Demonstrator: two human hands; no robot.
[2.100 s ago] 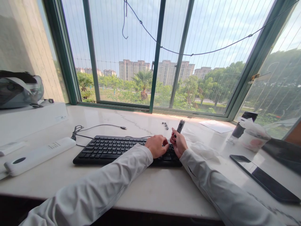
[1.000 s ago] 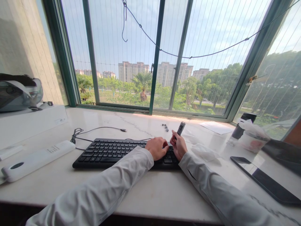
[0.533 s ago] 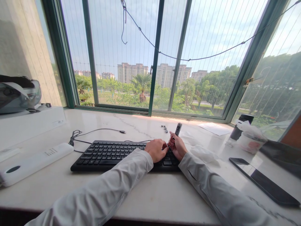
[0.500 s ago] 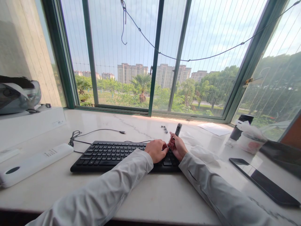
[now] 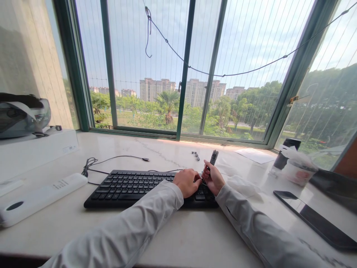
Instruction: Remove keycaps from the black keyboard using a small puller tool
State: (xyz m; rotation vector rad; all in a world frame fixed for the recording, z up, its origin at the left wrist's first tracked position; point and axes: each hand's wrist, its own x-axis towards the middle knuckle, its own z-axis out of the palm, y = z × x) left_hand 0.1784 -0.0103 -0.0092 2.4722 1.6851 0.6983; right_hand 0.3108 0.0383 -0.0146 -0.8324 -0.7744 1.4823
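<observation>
A black keyboard point(image 5: 134, 186) lies on the pale stone counter under both forearms. My right hand point(image 5: 214, 180) is closed around the dark handle of what looks like a keycap puller point(image 5: 214, 157), its top tilted up and away from me. Thin wire at its lower end shows over the right part of the keyboard. My left hand point(image 5: 187, 182) rests on the keyboard beside that wire, fingers bent and thumb and forefinger close together; what they pinch is hidden. Beyond the keyboard lie several small loose black keycaps point(image 5: 196, 155).
A coiled black cable point(image 5: 90, 163) and a long white device point(image 5: 44, 199) lie at left, near a white box point(image 5: 36, 149) bearing a helmet point(image 5: 23, 115). At right are crumpled clear plastic point(image 5: 245, 186), a phone point(image 5: 315, 219), a paper sheet point(image 5: 255, 155) and a bagged cup point(image 5: 298, 171).
The whole view has shifted slightly downward in the frame. My right hand and the puller have moved a little to the right, and my left thumb stays near the wire.
</observation>
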